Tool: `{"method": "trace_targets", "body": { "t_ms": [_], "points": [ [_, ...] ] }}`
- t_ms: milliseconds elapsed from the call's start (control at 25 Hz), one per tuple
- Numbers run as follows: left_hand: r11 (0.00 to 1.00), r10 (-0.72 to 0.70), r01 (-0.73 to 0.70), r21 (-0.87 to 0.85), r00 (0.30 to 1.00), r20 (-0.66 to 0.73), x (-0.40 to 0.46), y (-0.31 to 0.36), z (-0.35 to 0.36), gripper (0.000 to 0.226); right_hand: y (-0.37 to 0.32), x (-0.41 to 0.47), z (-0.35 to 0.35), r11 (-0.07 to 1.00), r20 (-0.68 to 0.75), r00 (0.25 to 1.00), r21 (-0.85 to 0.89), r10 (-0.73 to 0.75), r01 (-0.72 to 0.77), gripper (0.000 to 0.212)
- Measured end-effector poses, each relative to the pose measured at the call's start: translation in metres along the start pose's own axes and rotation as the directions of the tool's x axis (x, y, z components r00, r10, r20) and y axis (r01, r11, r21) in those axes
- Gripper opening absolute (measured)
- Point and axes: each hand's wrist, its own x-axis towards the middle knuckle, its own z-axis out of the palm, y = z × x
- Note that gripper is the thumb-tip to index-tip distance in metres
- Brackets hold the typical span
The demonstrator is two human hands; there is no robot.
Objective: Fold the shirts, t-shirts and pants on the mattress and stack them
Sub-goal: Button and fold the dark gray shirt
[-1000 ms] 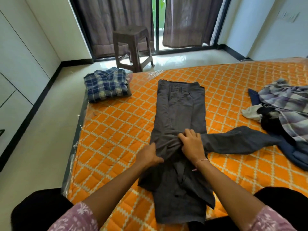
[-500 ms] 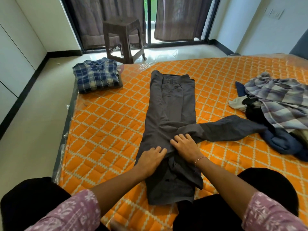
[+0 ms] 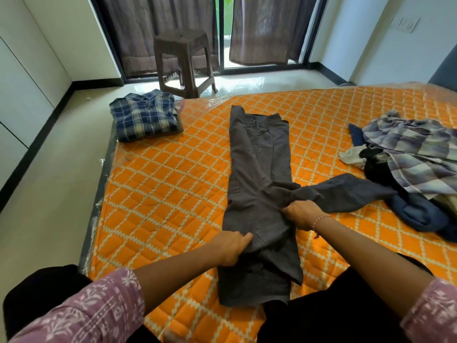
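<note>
Grey pants [image 3: 257, 154] lie lengthwise on the orange quilted mattress [image 3: 168, 189], waistband at the far end. One leg [image 3: 346, 191] is skewed off to the right. My left hand [image 3: 232, 246] grips the fabric at the pants' left edge near the knee. My right hand [image 3: 303, 214] grips the bunched cloth where the skewed leg branches off. A folded blue plaid shirt [image 3: 144, 115] sits at the mattress's far left corner. A heap of unfolded clothes [image 3: 408, 164] lies at the right.
A brown plastic stool [image 3: 184, 60] stands on the floor beyond the mattress, before curtains and a glass door. The mattress's left edge [image 3: 99, 201] drops to pale floor. My dark-clothed knees are at the near edge.
Both hands went from pressing flat on the pants to gripping the fabric. My right hand slid right to the skewed leg and my left drew back toward me.
</note>
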Motion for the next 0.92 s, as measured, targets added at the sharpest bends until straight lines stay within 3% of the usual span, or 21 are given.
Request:
{"method": "trace_targets", "body": {
  "t_ms": [40,80,120,200,280,400,480,560,680,800,920],
  "points": [
    [0.991,0.018,-0.005,-0.133,0.995,0.094,0.005,-0.002,-0.004,0.057,-0.002,0.004,-0.005,0.997,0.144,0.989,0.06,0.033,-0.042,0.028],
    [0.962,0.027,0.003,-0.273,0.994,0.106,0.009,-0.005,-0.008,0.054,-0.007,0.008,-0.01,0.989,0.193,0.979,0.125,0.059,-0.084,0.029],
    [0.918,-0.001,0.015,-0.397,0.999,0.034,0.016,-0.011,-0.01,0.046,-0.012,0.013,-0.017,0.973,0.178,0.979,0.187,0.101,-0.134,0.028],
    [0.845,-0.204,0.07,-0.529,0.958,-0.2,0.029,-0.027,-0.02,0.03,-0.016,0.025,-0.033,0.917,0.006,0.977,0.343,0.213,-0.203,0.026],
    [0.853,-0.395,0.189,-0.486,0.842,-0.366,0.043,-0.044,-0.028,0.03,-0.016,0.038,-0.052,0.847,-0.112,0.955,0.498,0.275,-0.185,0.023],
    [0.829,-0.494,0.277,-0.485,0.768,-0.407,0.072,-0.064,-0.036,0.054,-0.01,0.07,-0.072,0.802,-0.235,0.916,0.582,0.325,-0.135,0.019],
    [0.654,-0.574,0.142,-0.743,0.732,-0.366,0.098,-0.079,-0.046,0.058,0.002,0.101,-0.079,0.734,-0.252,0.898,0.671,0.36,-0.105,0.022],
    [0.395,-0.647,0.014,-0.919,0.714,-0.267,0.13,-0.098,-0.054,0.052,0.017,0.136,-0.08,0.556,-0.184,0.883,0.825,0.431,-0.1,0.024],
    [0.032,-0.709,-0.013,-0.999,0.704,-0.032,0.173,-0.129,-0.069,0.032,0.036,0.195,-0.073,0.189,0.018,0.855,0.973,0.519,-0.135,0.021],
    [-0.239,-0.676,-0.085,-0.967,0.73,0.103,0.221,-0.165,-0.083,0.022,0.041,0.253,-0.087,-0.239,0.226,0.898,0.961,0.378,-0.141,0.019],
    [-0.398,-0.585,-0.043,-0.917,0.781,0.217,0.261,-0.203,-0.096,0.052,0.052,0.297,-0.106,-0.589,0.292,0.951,0.788,0.102,-0.179,0.02]
  ]
}}
